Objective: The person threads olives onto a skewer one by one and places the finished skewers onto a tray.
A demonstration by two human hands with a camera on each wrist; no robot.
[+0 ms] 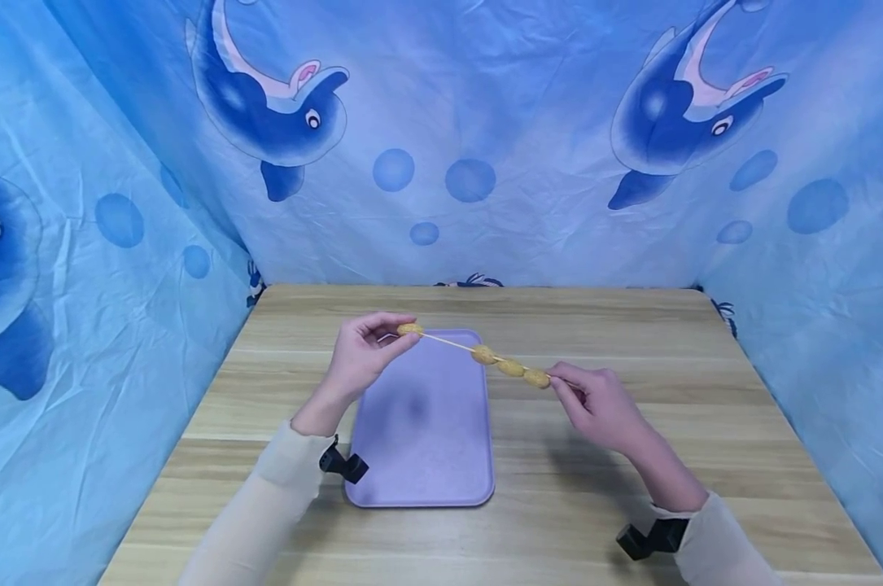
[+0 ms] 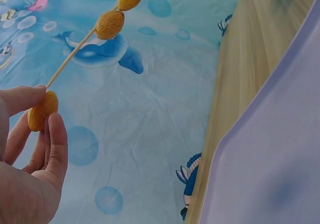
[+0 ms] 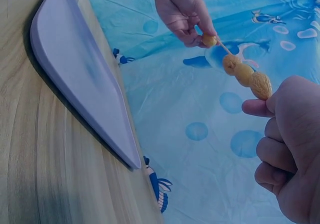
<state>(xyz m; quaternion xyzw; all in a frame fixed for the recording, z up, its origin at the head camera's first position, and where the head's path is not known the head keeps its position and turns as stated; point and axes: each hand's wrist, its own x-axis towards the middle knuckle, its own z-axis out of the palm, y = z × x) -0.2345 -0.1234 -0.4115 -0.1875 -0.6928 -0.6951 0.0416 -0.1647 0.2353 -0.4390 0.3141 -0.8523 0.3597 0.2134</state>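
A thin wooden skewer slants between the two hands above the table, carrying three wrinkled, golden-brown oval pieces close together near its right end. My right hand pinches the skewer just beyond the last of them. At the other end, my left hand holds one more golden-brown oval piece between thumb and fingers, against the skewer's tip. How far the tip goes into that piece cannot be seen. A bare stretch of stick separates it from the other three.
Below the left hand lies a lilac rectangular tray on the wood-grain table. Blue cloth printed with dolphins and bubbles hangs behind the table and along both sides. Small black cameras are strapped to both wrists.
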